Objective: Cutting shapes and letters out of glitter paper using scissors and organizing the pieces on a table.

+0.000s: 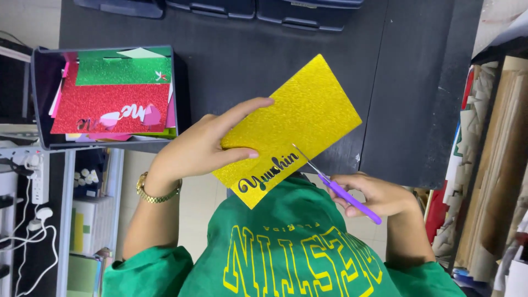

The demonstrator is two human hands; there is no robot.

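My left hand (206, 144) grips a yellow glitter sheet (300, 113) by its left edge, thumb on top, and holds it tilted over the dark table (231, 60). Dark cut-out lettering runs along the sheet's near edge. In my right hand (379, 195) is a thin tool with a purple handle (352, 199). Its metal tip (300, 151) touches the sheet next to the last letters. A gold watch (157, 192) is on my left wrist. My green shirt with yellow print fills the bottom of the view.
A dark tray (38, 99) at the left holds red, green and pink glitter sheets (110, 104). Dark bins (220, 8) line the far edge of the table. Stacked card and paper (495, 165) stand at the right. A power strip with white cables (33, 214) hangs at lower left.
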